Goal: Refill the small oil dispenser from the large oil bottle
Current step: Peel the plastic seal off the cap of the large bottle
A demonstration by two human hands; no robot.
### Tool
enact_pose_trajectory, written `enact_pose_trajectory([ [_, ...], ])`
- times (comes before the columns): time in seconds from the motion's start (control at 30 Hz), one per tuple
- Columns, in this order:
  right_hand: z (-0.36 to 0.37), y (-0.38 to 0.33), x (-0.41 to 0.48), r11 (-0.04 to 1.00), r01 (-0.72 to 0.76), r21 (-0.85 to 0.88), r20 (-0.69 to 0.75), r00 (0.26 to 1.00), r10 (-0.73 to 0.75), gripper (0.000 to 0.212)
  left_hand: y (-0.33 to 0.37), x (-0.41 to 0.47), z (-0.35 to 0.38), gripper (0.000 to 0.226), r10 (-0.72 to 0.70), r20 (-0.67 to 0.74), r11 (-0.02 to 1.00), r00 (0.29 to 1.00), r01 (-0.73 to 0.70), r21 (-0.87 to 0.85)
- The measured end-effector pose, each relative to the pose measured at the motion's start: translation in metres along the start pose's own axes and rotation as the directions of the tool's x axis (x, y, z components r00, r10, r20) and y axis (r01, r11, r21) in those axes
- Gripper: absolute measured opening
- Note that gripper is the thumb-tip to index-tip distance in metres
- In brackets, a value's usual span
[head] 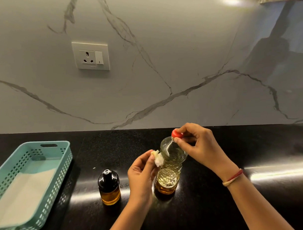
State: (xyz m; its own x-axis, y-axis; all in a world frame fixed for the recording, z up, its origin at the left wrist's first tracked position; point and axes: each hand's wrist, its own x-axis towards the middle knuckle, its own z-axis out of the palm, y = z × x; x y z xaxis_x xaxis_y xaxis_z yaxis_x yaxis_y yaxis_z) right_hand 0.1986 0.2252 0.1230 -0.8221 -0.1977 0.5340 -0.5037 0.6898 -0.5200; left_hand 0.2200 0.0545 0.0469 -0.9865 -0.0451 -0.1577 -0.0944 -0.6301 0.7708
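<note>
The large oil bottle (170, 168), clear ribbed plastic holding yellow oil, stands upright on the black counter (238, 206). My right hand (199, 147) pinches its red cap (177, 134) at the top. My left hand (141, 176) holds a crumpled white tissue (158, 160) against the bottle's left side. The small oil dispenser (109, 187), amber glass with a black top in place, stands upright to the left of the bottle, apart from both hands.
A teal perforated basket (66, 163) lined with white paper lies at the left of the counter. A marble backsplash with a wall socket (91, 55) rises behind. Counter surface stretches to the right of the bottle.
</note>
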Motion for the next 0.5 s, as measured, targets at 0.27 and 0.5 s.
enact_pose_trajectory([
  [0.27,-0.012,-0.027,-0.016,0.999,0.022,-0.049,-0.244,0.969,-0.033,0.051,0.021,-0.032,-0.010,0.026,-0.156,0.076,0.966,0.985,0.168,-0.198],
  [0.5,0.033,-0.058,-0.076,0.997,0.018,0.077,-0.048,0.999,-0.014,0.026,0.023,-0.051,0.001,0.018,-0.094,0.166,0.995,0.982,0.100,-0.030],
])
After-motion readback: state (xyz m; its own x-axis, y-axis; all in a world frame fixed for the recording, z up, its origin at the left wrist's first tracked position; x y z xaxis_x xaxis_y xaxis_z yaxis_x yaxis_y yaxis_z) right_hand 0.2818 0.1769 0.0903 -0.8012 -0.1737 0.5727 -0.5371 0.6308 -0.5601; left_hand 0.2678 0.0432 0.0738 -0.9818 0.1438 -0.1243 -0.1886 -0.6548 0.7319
